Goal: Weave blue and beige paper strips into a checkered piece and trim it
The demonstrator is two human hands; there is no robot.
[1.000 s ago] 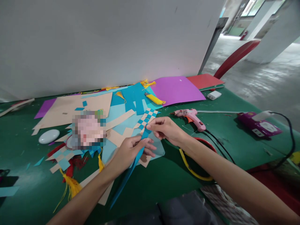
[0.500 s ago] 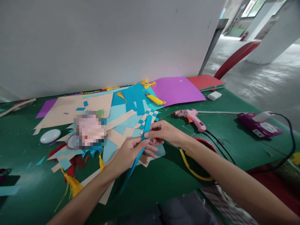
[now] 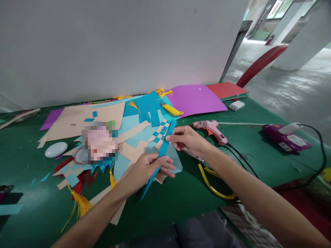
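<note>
A long blue paper strip [image 3: 163, 148] runs slantwise between my two hands. My left hand [image 3: 155, 165] pinches its lower part between thumb and fingers, and the strip's tail hangs below. My right hand [image 3: 187, 139] grips it near the upper end. Behind the strip lies a blue-and-cream checkered paper weave [image 3: 160, 132]. Under my right hand shows part of a pair of scissors [image 3: 193, 155] with yellow-and-red handles, partly covered by the hand and forearm. Cream paper pieces [image 3: 130, 151] and light blue sheets lie beside my left hand.
A pink glue gun [image 3: 213, 129] lies to the right, its cord trailing past my right forearm. Beyond it sits a purple power strip [image 3: 284, 139]. A yellow cutter [image 3: 171, 109] rests near a purple sheet [image 3: 196, 100]. Yellow tassels [image 3: 80, 201] and a white oval object [image 3: 56, 150] are on the left.
My right hand has moved up and right along with the strip's upper end, away from my left hand. The strip's tail below my left hand is shorter.
</note>
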